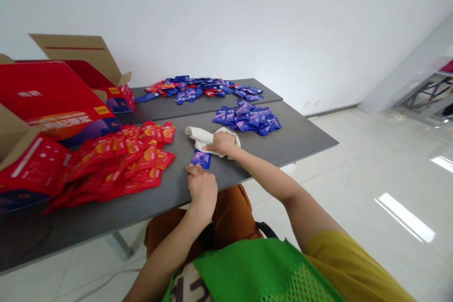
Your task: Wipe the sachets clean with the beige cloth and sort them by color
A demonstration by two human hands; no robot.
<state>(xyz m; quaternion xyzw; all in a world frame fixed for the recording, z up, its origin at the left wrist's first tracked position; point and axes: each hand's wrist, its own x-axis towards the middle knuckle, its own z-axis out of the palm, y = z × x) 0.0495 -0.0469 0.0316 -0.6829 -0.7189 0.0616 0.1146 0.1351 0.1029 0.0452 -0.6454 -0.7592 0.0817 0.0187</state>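
Note:
A single blue packet lies flat on the grey table in front of me. My left hand rests at the table's near edge, its fingertips pressing the packet's near end. My right hand lies closed on a crumpled white cloth, pressing it against the packet's far end. A heap of red packets spreads to the left. A pile of blue packets sits just beyond the cloth to the right.
Open red cardboard boxes stand at the left, one at the near left edge. A mixed spread of blue and red packets covers the far table. White tiled floor lies to the right.

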